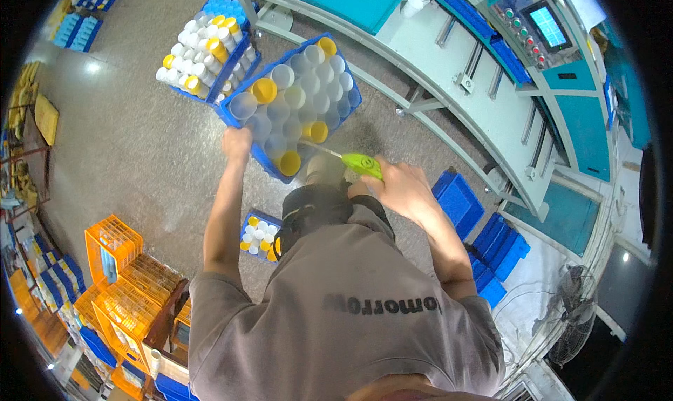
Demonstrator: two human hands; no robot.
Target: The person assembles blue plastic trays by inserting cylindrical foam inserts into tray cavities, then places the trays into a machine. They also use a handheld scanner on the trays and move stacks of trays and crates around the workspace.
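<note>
A blue tray (266, 165) full of round, open-topped cups is in front of me, above the floor. Most are translucent white cups (282, 76); several yellow cups (264, 90) stand among them. My left hand (237, 143) is closed on the tray's near-left rim. My right hand (403, 187) is wrapped round a lime-green air blow gun (362, 165). Its thin metal nozzle points left over the tray's near edge, close to a yellow cup (315, 131). The fingers under the gun's handle are partly hidden.
Beyond the tray, a pale machine frame (449, 71) with a control panel (534, 26) curves along the right. Stacked trays of white and yellow cups (203, 54) stand far left. A smaller-looking cup tray (259, 238), orange crates (133, 306), blue bins (457, 203) and a fan (573, 324) surround me.
</note>
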